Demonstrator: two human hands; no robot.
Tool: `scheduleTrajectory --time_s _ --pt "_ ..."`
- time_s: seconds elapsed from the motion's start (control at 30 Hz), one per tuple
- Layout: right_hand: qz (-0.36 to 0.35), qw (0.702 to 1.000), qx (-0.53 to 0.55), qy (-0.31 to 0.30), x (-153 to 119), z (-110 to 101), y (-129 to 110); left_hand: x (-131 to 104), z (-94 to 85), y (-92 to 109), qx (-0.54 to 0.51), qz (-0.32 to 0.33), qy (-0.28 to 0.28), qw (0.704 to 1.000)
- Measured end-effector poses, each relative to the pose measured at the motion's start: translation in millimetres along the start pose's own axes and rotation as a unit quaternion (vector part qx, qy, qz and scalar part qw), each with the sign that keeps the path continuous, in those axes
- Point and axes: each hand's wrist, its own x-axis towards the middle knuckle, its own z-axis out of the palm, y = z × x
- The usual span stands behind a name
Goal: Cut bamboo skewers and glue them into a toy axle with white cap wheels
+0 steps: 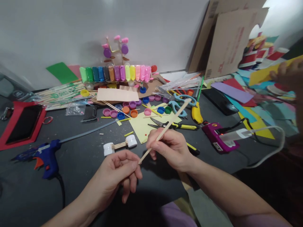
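A pale wooden chopstick (170, 123) slants up to the right between my two hands. My right hand (171, 146) grips it around the middle between thumb and fingers. At its lower end, my left hand (120, 176) pinches the tip with thumb and forefinger, the other fingers loosely curled. Just beyond my left hand lies a small piece made of short sticks (120, 145) with white bottle caps (131, 141) at both ends. Black-and-yellow scissors or pliers (182, 125) lie behind my right hand, partly hidden by the chopstick.
A blue glue gun (48, 157) lies at left, near a phone (23, 124) on red paper. Coloured bottle caps (125, 110), clay packs (115, 73) and wrapped chopsticks (61, 94) fill the back. At right are a purple power adapter (219, 138) and another person's hand (287, 71) holding yellow paper.
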Motion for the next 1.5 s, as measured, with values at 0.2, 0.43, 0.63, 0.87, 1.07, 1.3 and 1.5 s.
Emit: scheduleTrajectory --time_s 0.2,0.43,0.63,0.87,1.07,1.3,1.5 --pt "-0.08 0.992 -0.092 -0.03 2 -2 -6 1 -0.9 0 0.025 -0.019 -0.001 1.0" --pt "-0.109 0.968 -0.201 -0.101 2 0 -8 7 0.5 -7 0.081 0.002 0.027 0.996" --pt "-0.119 0.959 -0.233 -0.104 0 2 -6 11 7.3 -8 0.08 0.025 0.071 0.994" --pt "0.025 0.999 0.016 0.023 1 0 3 5 6.8 -7 0.021 0.038 0.037 0.998" --pt "0.055 0.994 0.078 0.056 2 0 10 -4 3.6 -8 -0.004 0.082 -0.004 0.997" --pt "0.068 0.99 0.095 0.081 1 4 4 -2 0.9 -8 0.036 0.066 0.046 0.996" --pt "0.101 0.981 0.151 0.069 2 6 7 -8 4.3 -5 0.038 0.067 0.051 0.996"
